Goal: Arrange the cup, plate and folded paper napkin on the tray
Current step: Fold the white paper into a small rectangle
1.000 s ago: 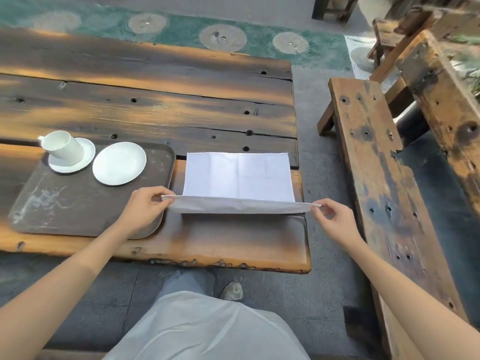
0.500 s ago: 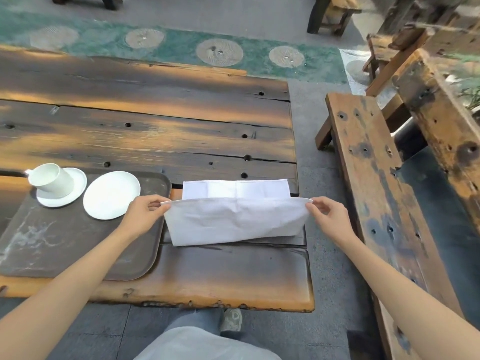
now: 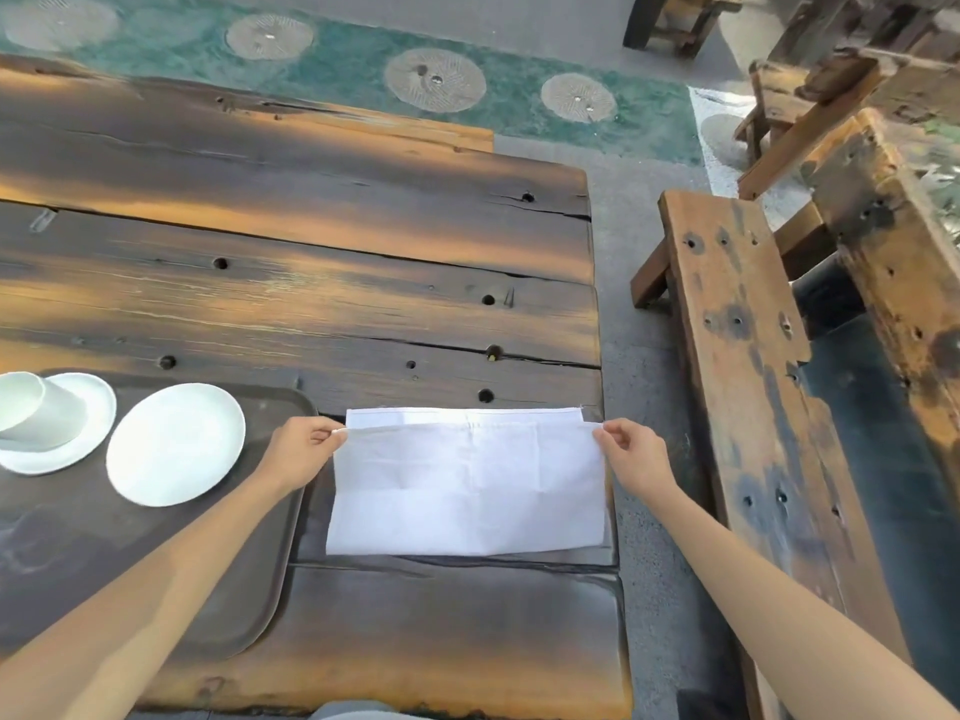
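A white paper napkin (image 3: pixel 467 485) lies on the wooden table right of the tray, folded nearly in half, with its far layer showing as a thin strip. My left hand (image 3: pixel 301 449) pinches the top layer's left corner. My right hand (image 3: pixel 631 457) pinches its right corner. The dark brown tray (image 3: pixel 249 589) lies at the left. On it rest a white plate (image 3: pixel 174 444) and, at the frame's left edge, a white cup (image 3: pixel 36 413) on its side on a white saucer (image 3: pixel 83 433).
The plank table (image 3: pixel 311 283) has holes and cracks. Its right edge drops to a grey floor. A worn wooden bench (image 3: pixel 748 387) runs along the right side, with more wooden furniture (image 3: pixel 841 96) behind it.
Both hands carried the napkin's near edge up and away over the far half, folding the sheet. The upper layer now lies almost flat, short of the far edge.
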